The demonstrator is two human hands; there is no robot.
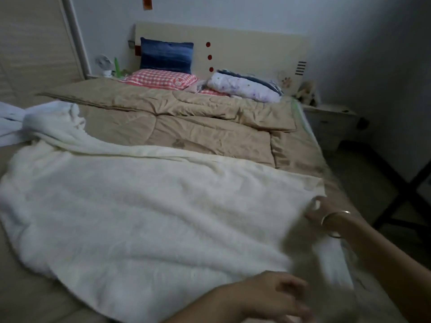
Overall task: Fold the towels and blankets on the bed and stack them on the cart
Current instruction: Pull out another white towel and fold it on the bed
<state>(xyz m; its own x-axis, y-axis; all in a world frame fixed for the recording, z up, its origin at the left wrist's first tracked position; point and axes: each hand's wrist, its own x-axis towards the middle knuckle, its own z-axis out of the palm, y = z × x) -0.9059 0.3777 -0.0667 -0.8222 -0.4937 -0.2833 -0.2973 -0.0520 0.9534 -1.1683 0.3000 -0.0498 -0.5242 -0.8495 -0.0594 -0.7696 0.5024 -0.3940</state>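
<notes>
A fluffy white blanket [144, 206] lies spread and rumpled across the near half of the bed [28, 290]. At the blanket's right corner, my right hand [320, 212], with bangles on the wrist, grips the cloth by the bed's right side. My left hand [279, 293] hovers low at the blanket's near right edge with its fingers stretched out to the right, blurred and holding nothing that I can see. Another white cloth [9, 123] lies bunched at the far left, partly cut off by the frame.
A beige quilt [186, 122] covers the far half of the bed, with pillows [163, 79] and a rolled floral cover [245, 87] at the headboard. A white nightstand [331, 124] and a dark crossed frame [405, 197] stand right of the bed. A wardrobe [35, 43] is at left.
</notes>
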